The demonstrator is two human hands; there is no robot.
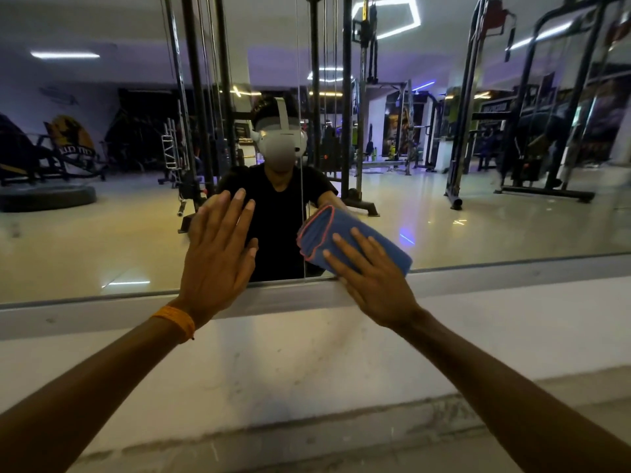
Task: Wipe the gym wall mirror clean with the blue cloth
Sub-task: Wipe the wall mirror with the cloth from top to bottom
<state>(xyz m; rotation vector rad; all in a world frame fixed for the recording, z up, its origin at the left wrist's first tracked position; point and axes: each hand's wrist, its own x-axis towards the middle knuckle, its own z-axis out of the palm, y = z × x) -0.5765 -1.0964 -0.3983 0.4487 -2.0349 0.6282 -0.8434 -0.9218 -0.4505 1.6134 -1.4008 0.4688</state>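
Note:
The wall mirror (478, 216) fills the upper half of the head view and reflects the gym and a person in black. My left hand (218, 257) lies flat on the glass near its lower edge, fingers straight and spread. My right hand (372, 278) presses a folded blue cloth (327, 230) with a pink hem against the mirror with straight fingers. The cloth sits just right of a vertical seam in the glass, and its lower part is hidden under my hand.
A pale frame strip (512, 271) runs along the mirror's bottom edge. Below it a white marble ledge (307, 363) stretches across the view. Cable machines and racks appear only as reflections.

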